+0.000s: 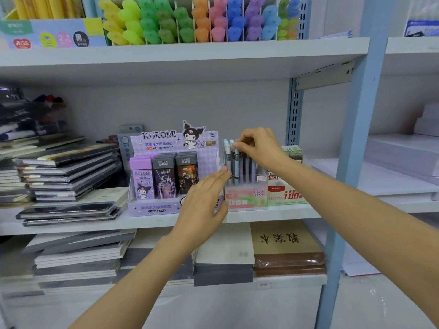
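A clear pencil box (245, 198) marked FRUIT SODA stands on the middle shelf (273, 216), with several pastel pencils (231, 162) upright in it. My right hand (259, 147) hovers over the box and pinches the top of one pencil between fingertips and thumb. My left hand (204, 205) is open, its straight fingers touching the box's left side. A purple KUROMI display box (156, 207) of lead cases stands just left of the pencil box, partly hidden by my left hand.
Stacked notebooks (66, 176) fill the shelf's left. A white-green carton (285, 193) stands right of the pencil box. Coloured highlighters (190, 20) line the upper shelf. More books (285, 248) lie on the lower shelf. A blue upright post (356, 138) borders the right side.
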Available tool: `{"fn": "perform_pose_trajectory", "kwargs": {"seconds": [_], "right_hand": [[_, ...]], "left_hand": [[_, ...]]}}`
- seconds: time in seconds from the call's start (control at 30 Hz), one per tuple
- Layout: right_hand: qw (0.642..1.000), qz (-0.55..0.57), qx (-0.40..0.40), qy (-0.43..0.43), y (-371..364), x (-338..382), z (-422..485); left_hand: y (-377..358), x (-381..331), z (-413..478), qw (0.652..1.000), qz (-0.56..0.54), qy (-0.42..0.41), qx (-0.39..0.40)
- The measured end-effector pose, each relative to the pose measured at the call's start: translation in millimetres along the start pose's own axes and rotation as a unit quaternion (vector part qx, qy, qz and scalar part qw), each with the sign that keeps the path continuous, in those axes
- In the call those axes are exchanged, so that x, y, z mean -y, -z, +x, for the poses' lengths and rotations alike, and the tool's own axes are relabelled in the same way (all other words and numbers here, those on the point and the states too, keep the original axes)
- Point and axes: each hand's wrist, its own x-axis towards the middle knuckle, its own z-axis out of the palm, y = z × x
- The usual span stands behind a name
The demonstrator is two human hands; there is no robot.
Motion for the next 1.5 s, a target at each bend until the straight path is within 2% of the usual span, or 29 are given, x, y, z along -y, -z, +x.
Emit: {"fn": "perform_pose_trajectory", "kwargs": {"seconds": [0.07,0.17,0.23,0.3,0.37,0.43,0.53,0.63,0.77,0.87,0.97,1.03,1.13,1.4,1.5], "right_hand": [[1.000,-0.005,0.001,-0.001,1.5,2.3,-2.7],[0.999,0.020,-0.048,0.016,7.0,14.5,-16.5],[0.994,0.072,-0.065,0.052,7.6,27.7,-37.9],[0.987,0.115,-0.040,0.101,-2.0,40.0,-70.4],[0.981,0.145,0.012,0.129,-22.7,47.0,-107.4],[0.977,0.159,0.081,0.115,-54.2,45.0,-142.5],[0.966,0.157,0.199,0.055,-117.8,24.7,-196.2],[0.939,0.147,0.310,-0.014,-186.5,-6.6,-259.0],[0.884,0.114,0.443,-0.097,-254.9,-49.0,-351.3],[0.833,0.070,0.529,-0.146,-284.2,-77.1,-412.2],[0.778,0.020,0.596,-0.197,-296.4,-98.3,-459.4],[0.752,-0.021,0.628,-0.198,-300.3,-108.0,-482.5],[0.761,-0.061,0.623,-0.171,-305.3,-109.8,-503.2],[0.801,-0.079,0.577,-0.136,-314.7,-113.0,-500.6],[0.802,-0.060,0.580,-0.132,-315.5,-116.7,-500.2]], "left_hand": [[0.9,-1.0,-0.1,1.000,-0.001,0.001,0.007],[1.9,-4.0,-6.1,1.000,-0.005,0.000,-0.001],[0.5,-6.9,-19.5,0.999,0.001,-0.005,-0.038],[-6.1,-8.5,-41.0,0.997,0.009,-0.006,-0.074],[-19.4,-7.6,-67.8,0.998,0.019,-0.006,-0.061],[-41.2,-0.9,-98.5,1.000,0.019,0.013,-0.022],[-83.8,12.3,-158.3,0.994,-0.020,0.104,0.036],[-130.1,23.6,-236.3,0.973,-0.057,0.196,0.111],[-174.4,29.3,-329.9,0.934,-0.042,0.249,0.254],[-195.7,27.9,-380.6,0.900,-0.002,0.288,0.327],[-211.5,26.2,-418.7,0.875,0.043,0.265,0.402],[-218.2,24.5,-433.8,0.875,0.058,0.249,0.412],[-225.0,23.2,-438.3,0.864,0.052,0.275,0.419],[-234.3,23.8,-455.7,0.843,0.039,0.295,0.449],[-236.4,24.4,-458.0,0.851,0.030,0.299,0.431]]}}
